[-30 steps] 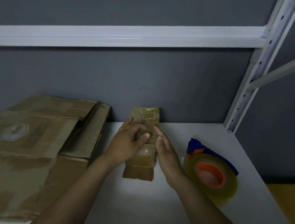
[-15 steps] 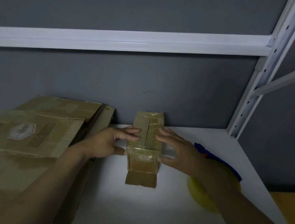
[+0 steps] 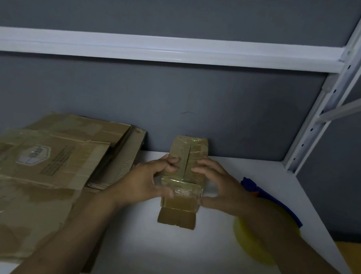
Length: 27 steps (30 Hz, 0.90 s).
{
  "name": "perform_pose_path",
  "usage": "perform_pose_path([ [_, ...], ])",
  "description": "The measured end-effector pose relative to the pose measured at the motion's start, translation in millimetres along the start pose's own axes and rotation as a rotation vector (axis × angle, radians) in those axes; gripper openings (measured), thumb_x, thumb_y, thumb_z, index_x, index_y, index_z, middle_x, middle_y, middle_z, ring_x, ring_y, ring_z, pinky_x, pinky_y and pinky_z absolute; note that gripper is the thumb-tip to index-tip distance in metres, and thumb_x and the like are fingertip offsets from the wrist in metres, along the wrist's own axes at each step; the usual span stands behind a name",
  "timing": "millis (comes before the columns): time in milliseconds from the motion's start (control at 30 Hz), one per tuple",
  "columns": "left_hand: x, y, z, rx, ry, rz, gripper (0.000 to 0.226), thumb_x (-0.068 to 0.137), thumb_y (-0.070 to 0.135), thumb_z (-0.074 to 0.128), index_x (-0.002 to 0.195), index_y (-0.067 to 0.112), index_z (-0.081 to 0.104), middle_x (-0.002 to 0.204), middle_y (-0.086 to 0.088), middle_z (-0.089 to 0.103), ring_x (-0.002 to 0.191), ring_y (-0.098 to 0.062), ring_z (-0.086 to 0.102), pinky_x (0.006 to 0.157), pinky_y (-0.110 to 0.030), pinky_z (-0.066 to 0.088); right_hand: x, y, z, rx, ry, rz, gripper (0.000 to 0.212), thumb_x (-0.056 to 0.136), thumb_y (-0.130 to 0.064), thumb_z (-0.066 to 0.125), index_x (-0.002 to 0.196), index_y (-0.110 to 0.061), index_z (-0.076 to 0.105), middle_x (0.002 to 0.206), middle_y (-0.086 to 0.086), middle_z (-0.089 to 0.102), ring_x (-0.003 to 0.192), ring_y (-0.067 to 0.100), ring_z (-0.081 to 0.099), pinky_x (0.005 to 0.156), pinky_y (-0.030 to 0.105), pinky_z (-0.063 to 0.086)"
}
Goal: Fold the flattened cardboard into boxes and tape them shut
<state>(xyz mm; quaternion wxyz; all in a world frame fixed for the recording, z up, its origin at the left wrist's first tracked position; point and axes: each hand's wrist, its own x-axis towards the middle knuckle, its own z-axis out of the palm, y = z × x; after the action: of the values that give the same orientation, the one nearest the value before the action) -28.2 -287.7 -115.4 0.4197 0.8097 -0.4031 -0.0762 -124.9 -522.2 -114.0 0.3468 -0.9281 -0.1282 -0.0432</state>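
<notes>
**Step in hand: seating the tape on a small box**

I read both hands as clamped on the box [image 3: 183, 183]. The box stands on the white shelf [image 3: 179, 267], its far end close to the grey wall, though I cannot tell whether it touches.

- Left grip [image 3: 147, 182]: fingers curled over the top face beside the centre seam, thumb on the near face. It holds the box.
- Right grip [image 3: 218, 188]: mirrors this from the other side, fingers on top and thumb low on the near corner. It also holds the box.

Glossy tape covers the top seam and wraps down the near face. I judge this box to be folded and largely sealed, with the hands pressing the tape flat. A bare brown flap juts out at the near bottom edge and lies on the shelf. It appears untaped.

Next move, as I judge it:

1. Keep one grip on the box so it does not slide.
2. Tuck the flap up or under.
3. Free the right grip for the tape roll [image 3: 250, 242], which lies just beside the box, partly hidden under the right forearm.

The flat cardboard [image 3: 32, 162] is stacked to the left, near the left wrist, and is not yet folded.
</notes>
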Motion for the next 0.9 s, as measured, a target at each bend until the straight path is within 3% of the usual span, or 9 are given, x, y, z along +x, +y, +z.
perform_pose_path([
  [100, 1.7, 6.4, 1.5, 0.084, 0.064, 0.014, 0.057, 0.073, 0.059, 0.071, 0.114, 0.019, 0.067, 0.135, 0.013, 0.055, 0.129, 0.002, 0.045, 0.106, -0.026, 0.041, 8.8, -10.1, 7.0, -0.092, 0.130, 0.094, 0.044, 0.087, -0.050, 0.059, 0.123, -0.026, 0.050, 0.137, -0.016, 0.031, 0.128, 0.003, 0.031, 0.101, 0.024, 0.036],
  [267, 3.8, 10.0, 4.2, 0.234, 0.078, 0.046, 0.054, 0.075, 0.034, 0.078, 0.123, 0.014, 0.063, 0.131, 0.009, 0.059, 0.129, -0.004, 0.046, 0.106, -0.028, 0.041, 14.2, -15.8, 43.4, -0.335, 0.337, 0.057, 0.051, 0.085, -0.050, 0.061, 0.116, -0.011, 0.050, 0.137, 0.003, 0.039, 0.129, 0.018, 0.032, 0.090, 0.028, 0.043],
  [367, 2.1, 5.1, -2.0, 0.165, -0.002, 0.046, 0.050, 0.079, 0.025, 0.077, 0.125, 0.011, 0.062, 0.137, 0.014, 0.050, 0.133, 0.007, 0.032, 0.110, -0.019, 0.031, 7.9, -3.0, 32.2, -0.262, 0.243, -0.049, 0.041, 0.091, -0.037, 0.061, 0.122, -0.012, 0.053, 0.142, 0.000, 0.038, 0.136, 0.012, 0.025, 0.109, 0.032, 0.034],
  [467, -2.1, -1.3, -5.9, 0.086, -0.056, 0.061, 0.043, 0.086, 0.015, 0.070, 0.128, 0.010, 0.060, 0.142, 0.009, 0.047, 0.137, 0.004, 0.032, 0.112, -0.017, 0.028, -1.9, 3.4, 14.9, -0.124, 0.066, -0.025, 0.047, 0.096, -0.028, 0.055, 0.141, -0.019, 0.043, 0.150, -0.013, 0.024, 0.139, -0.003, 0.005, 0.113, 0.017, 0.010],
  [533, -4.6, -2.5, -5.3, 0.090, -0.049, 0.069, 0.042, 0.089, 0.009, 0.067, 0.129, 0.011, 0.059, 0.143, 0.008, 0.048, 0.141, -0.002, 0.029, 0.114, -0.018, 0.025, -6.1, 2.2, 9.4, -0.135, 0.066, -0.034, 0.050, 0.094, -0.032, 0.058, 0.141, -0.023, 0.042, 0.151, -0.015, 0.025, 0.142, -0.002, 0.009, 0.115, 0.021, 0.016],
  [667, -11.8, 1.2, -0.4, 0.236, 0.016, 0.146, 0.051, 0.090, 0.046, 0.058, 0.130, 0.015, 0.060, 0.139, 0.016, 0.048, 0.143, 0.002, 0.020, 0.113, -0.009, 0.016, 0.4, -9.2, 15.4, -0.285, 0.139, -0.006, 0.054, 0.090, -0.049, 0.056, 0.138, -0.026, 0.045, 0.149, -0.007, 0.035, 0.139, 0.013, 0.025, 0.106, 0.024, 0.026],
  [767, -20.1, 8.3, -1.3, 0.210, -0.007, 0.135, 0.068, 0.078, 0.072, 0.052, 0.120, 0.021, 0.066, 0.127, 0.018, 0.060, 0.130, 0.006, 0.040, 0.107, -0.009, 0.028, 1.3, -4.5, 20.1, -0.077, 0.039, -0.080, 0.056, 0.092, -0.058, 0.040, 0.139, -0.027, 0.044, 0.148, -0.008, 0.032, 0.143, 0.016, 0.021, 0.114, 0.028, 0.018],
  [833, -17.8, 18.2, -5.4, 0.073, -0.002, 0.056, 0.057, 0.076, 0.068, 0.061, 0.101, 0.019, 0.076, 0.105, 0.013, 0.072, 0.107, 0.000, 0.061, 0.096, -0.024, 0.048, -2.2, -3.0, 11.3, 0.054, -0.040, -0.064, 0.035, 0.098, -0.033, 0.047, 0.132, -0.027, 0.042, 0.144, -0.015, 0.030, 0.142, 0.007, 0.018, 0.114, 0.016, 0.013],
  [900, -5.9, 22.2, -9.5, 0.148, 0.108, 0.059, 0.050, 0.081, 0.062, 0.058, 0.098, 0.019, 0.077, 0.110, 0.003, 0.072, 0.108, -0.011, 0.063, 0.097, -0.037, 0.049, -5.8, -6.7, -0.3, 0.062, -0.133, -0.069, 0.036, 0.097, -0.017, 0.050, 0.129, -0.033, 0.045, 0.141, -0.025, 0.029, 0.139, -0.002, 0.014, 0.113, 0.011, 0.009],
])
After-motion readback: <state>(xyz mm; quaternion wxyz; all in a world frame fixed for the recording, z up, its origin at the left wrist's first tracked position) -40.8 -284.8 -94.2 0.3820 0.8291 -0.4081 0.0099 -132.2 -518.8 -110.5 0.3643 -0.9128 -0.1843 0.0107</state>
